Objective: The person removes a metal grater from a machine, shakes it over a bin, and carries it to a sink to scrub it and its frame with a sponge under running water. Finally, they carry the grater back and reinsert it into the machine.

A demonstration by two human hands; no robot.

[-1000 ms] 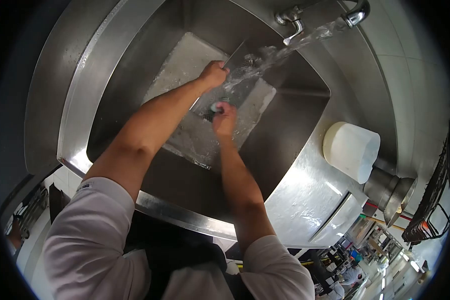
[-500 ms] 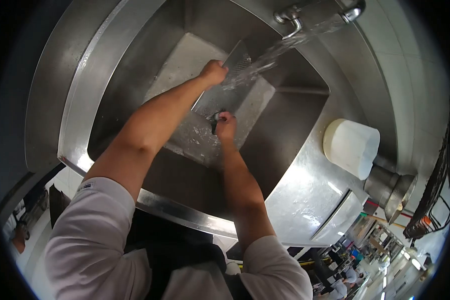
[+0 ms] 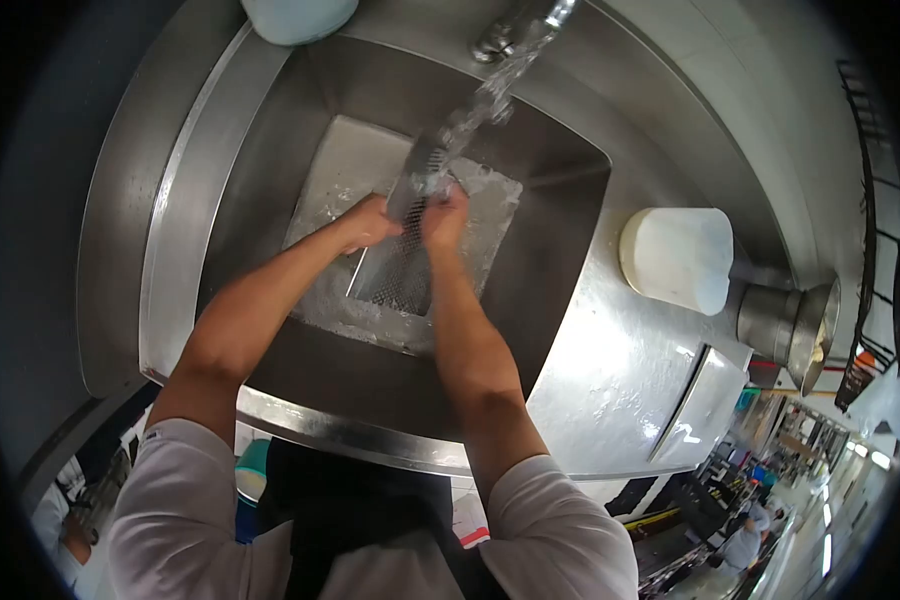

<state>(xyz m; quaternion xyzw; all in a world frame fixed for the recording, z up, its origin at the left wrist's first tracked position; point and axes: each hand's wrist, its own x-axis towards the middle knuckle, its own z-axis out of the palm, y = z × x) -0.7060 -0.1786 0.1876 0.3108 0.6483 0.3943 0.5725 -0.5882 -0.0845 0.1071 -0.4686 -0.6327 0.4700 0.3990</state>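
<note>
A flat metal sheet with a perforated, grater-like surface (image 3: 395,285) is tilted inside the steel sink (image 3: 530,260). My left hand (image 3: 372,222) grips its left edge, fingers closed. On the right side of the sheet, my right hand (image 3: 444,212) is closed near its upper part; splashing water and blur hide what its fingers hold. Water from the faucet (image 3: 558,14) pours over the top of the sheet, close to my right hand. Shallow water covers part of the sink bottom.
A white container (image 3: 677,260) stands on the steel counter right of the sink, beside metal pots (image 3: 785,325). A flat metal piece (image 3: 702,405) lies nearer. Another pale container (image 3: 300,15) is at the upper left. People are in the background, lower right and lower left.
The sheet has turned so its perforated face shows lower down. My right hand has moved up toward the falling water, and my left hand lower on the view. The camera view has shifted.
</note>
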